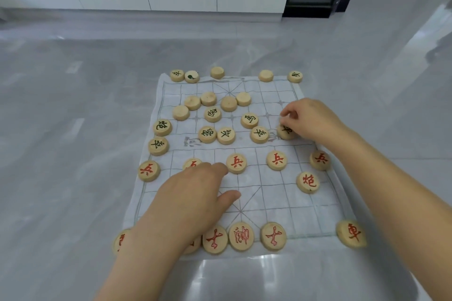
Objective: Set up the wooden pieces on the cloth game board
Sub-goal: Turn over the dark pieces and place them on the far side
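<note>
So the cloth game board (247, 193) sits on the floor, and the left hand (193, 200) lies flat and open on its near-left part, holding nothing. Red looks mostly lined up along the near edge. The right hand (308, 118) at the board's right edge has its fingers curled onto a black-lettered piece (285, 131), so next I'd guess it goes to a far-side spot, and the face-down pieces (208, 99) need flipping.

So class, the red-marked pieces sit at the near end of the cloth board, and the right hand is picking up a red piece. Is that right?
Not quite. In the head view the right hand has its fingers on a black-marked piece, not a red one. The red-marked pieces do sit at the near end of the cloth board.
</note>
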The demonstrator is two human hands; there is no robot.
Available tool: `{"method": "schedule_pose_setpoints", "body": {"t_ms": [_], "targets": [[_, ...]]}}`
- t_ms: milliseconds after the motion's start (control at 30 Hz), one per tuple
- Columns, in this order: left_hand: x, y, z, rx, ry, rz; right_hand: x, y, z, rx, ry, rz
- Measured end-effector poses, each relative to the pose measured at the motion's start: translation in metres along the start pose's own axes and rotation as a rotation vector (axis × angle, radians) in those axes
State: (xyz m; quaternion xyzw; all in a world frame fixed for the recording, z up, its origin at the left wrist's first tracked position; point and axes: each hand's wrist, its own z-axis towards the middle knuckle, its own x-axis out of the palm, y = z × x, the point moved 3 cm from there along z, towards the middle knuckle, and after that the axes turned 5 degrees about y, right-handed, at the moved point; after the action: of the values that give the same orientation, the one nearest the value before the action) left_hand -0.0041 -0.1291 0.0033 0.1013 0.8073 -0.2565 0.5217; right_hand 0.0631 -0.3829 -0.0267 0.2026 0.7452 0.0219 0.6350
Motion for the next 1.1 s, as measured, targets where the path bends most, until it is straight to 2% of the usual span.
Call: {"method": "schedule_pose_setpoints", "body": {"t_ms": [100, 167, 367, 500, 667, 767, 867, 967, 1033, 1100], "targets": [[-0.001, 0.005, 0.000, -0.020, 0.006, 0.006, 0.003, 0.026, 0.024, -0.050, -0.104, 0.137], [-0.003, 0.011, 0.001, -0.040, 0.004, -0.003, 0.011, 0.048, 0.041, -0.093, -0.109, 0.221], [-0.011, 0.039, 0.001, -0.124, -0.039, -0.005, 0.028, 0.068, 0.072, -0.144, -0.024, 0.101], [-0.013, 0.052, -0.002, -0.138, -0.071, -0.006, 0.023, 0.064, 0.064, -0.138, -0.085, 0.113], [-0.012, 0.070, -0.010, -0.125, -0.089, -0.050, 0.012, 0.050, 0.045, -0.157, -0.197, 0.238], [-0.013, 0.084, -0.004, -0.146, -0.189, -0.252, 0.012, 0.038, 0.041, -0.103, -0.180, 0.205], [-0.016, 0.103, 0.010, -0.191, -0.395, -0.385, 0.017, 0.030, 0.040, -0.039, -0.129, 0.141], [-0.017, 0.126, 0.027, -0.281, -0.528, -0.539, 0.018, 0.040, 0.038, -0.060, -0.174, 0.046], [-0.018, 0.133, 0.046, -0.302, -0.546, -0.536, 0.020, 0.060, 0.038, -0.136, -0.155, 0.077], [-0.021, 0.130, 0.073, -0.268, -0.483, -0.447, 0.024, 0.083, 0.041, -0.196, -0.110, 0.104]]}}
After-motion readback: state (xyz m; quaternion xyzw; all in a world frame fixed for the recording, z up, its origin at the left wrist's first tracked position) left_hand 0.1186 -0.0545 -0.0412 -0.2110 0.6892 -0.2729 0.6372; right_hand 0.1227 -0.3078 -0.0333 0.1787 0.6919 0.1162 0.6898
